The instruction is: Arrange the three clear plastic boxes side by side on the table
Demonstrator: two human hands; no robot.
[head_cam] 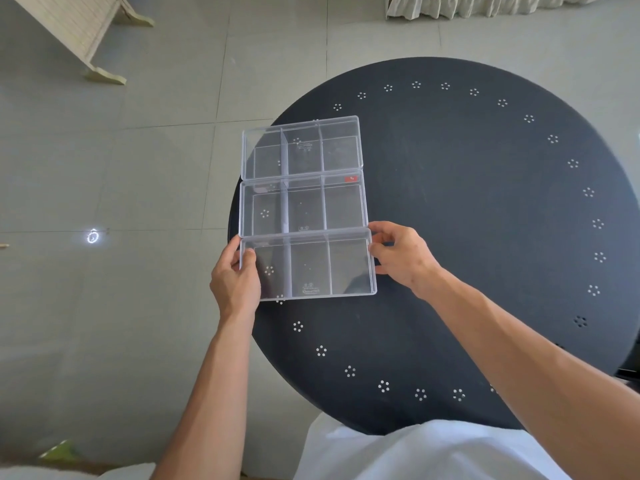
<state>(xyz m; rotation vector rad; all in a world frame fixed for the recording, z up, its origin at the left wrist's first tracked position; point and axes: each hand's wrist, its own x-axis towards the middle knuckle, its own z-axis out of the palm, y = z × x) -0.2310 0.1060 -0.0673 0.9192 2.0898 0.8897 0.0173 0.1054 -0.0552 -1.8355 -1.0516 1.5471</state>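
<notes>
Three clear rectangular plastic boxes, each split into three compartments, lie in a row on the left part of the round black perforated worktop (485,209), long sides touching. The far clear box (302,147) overhangs the worktop edge at its left corner; the middle clear box (303,204) carries a small red sticker (351,178) near its far right corner. The near clear box (308,265) is gripped at both short ends: the left hand (235,278) has its fingers closed on the left end, thumb over the rim, and the right hand (401,254) pinches the right end. Grey floor tiles (138,168) lie beyond.
</notes>
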